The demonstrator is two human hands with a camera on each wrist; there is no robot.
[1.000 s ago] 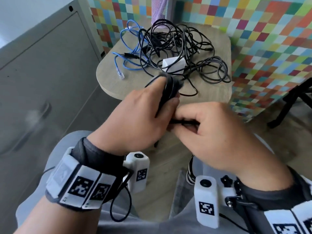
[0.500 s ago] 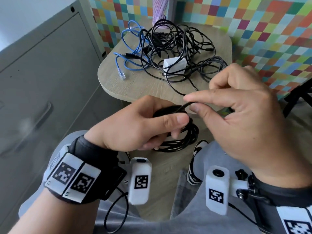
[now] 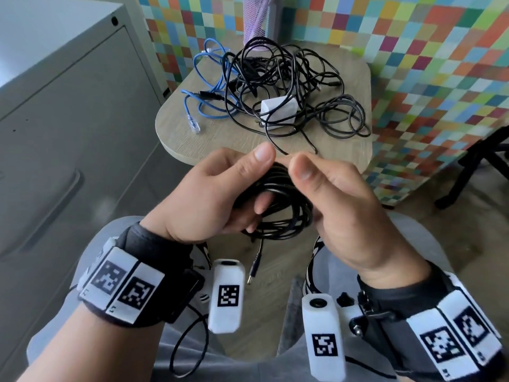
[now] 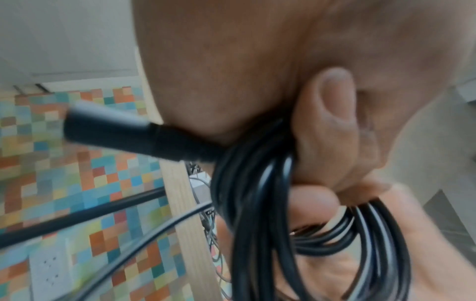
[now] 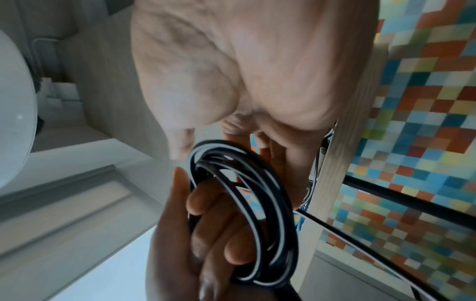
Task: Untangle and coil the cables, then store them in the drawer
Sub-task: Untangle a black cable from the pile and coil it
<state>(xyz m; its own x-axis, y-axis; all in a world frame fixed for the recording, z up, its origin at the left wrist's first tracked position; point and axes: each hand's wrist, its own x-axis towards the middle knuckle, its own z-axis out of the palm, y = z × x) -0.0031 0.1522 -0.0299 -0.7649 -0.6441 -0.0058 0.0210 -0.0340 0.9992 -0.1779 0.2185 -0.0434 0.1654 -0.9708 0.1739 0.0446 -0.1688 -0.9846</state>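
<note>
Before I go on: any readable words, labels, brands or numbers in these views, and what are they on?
No readable text in any view.
Wrist bands and wrist camera housings: square black-and-white code markers only, no letters; tiny marks at the band edges are too small to read.
White adapter in the cable tangle: no print visible.
Grey cabinet: no label.

head: looks forward and down from above, over both hands at the table (image 3: pixel 176 139).
wrists: each close under its palm, facing up.
shared: coiled cable (image 3: pixel 278 213) (image 4: pixel 257 183) (image 5: pixel 247 213).

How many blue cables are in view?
1: a blue cable lies on the table's left side, tangled with the black cables. Others may be hidden underneath.
</note>
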